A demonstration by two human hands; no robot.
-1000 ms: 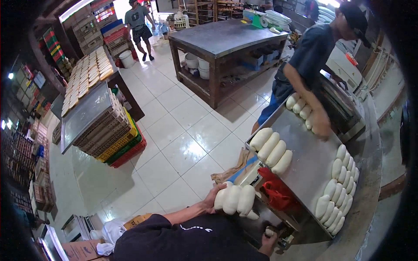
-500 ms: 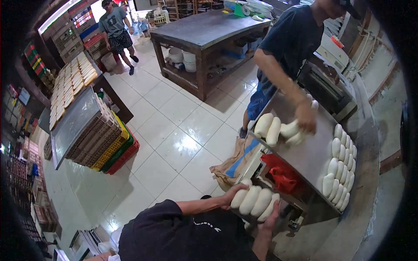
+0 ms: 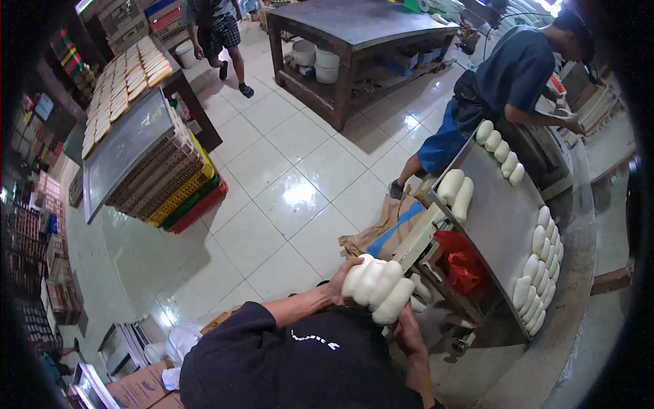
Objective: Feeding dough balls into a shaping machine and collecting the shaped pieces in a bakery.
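Note:
Several smooth white dough rolls [image 3: 376, 283], pressed side by side, are held up in front of my chest between both hands. My left hand [image 3: 338, 282] grips the left end of the row. At the other end, my right hand [image 3: 410, 331] closes round it from the lower right. Behind the held row, more dough pieces [image 3: 421, 293] show in part. A metal tray [image 3: 494, 218] lies to the right of my hands. Two larger dough rolls [image 3: 456, 192] rest at its left corner, a short row of dough rolls [image 3: 501, 151] along its far edge, and packed dough rolls [image 3: 541, 273] along its right side.
A co-worker [image 3: 524, 82] leans over a machine beyond the tray. A red plastic bag [image 3: 463, 262] hangs under the tray, beside a brown paper sack [image 3: 385, 232]. Stacked crates [image 3: 170, 198] stand left, below a loaded tray [image 3: 126, 88]. Another person [image 3: 221, 41] stands near the dark table [image 3: 354, 24].
The co-worker's hand has left the tray and the body has turned to the machine. Dough from the tray's middle is gone. My hands have lifted the rolls slightly. The distant person has come nearer.

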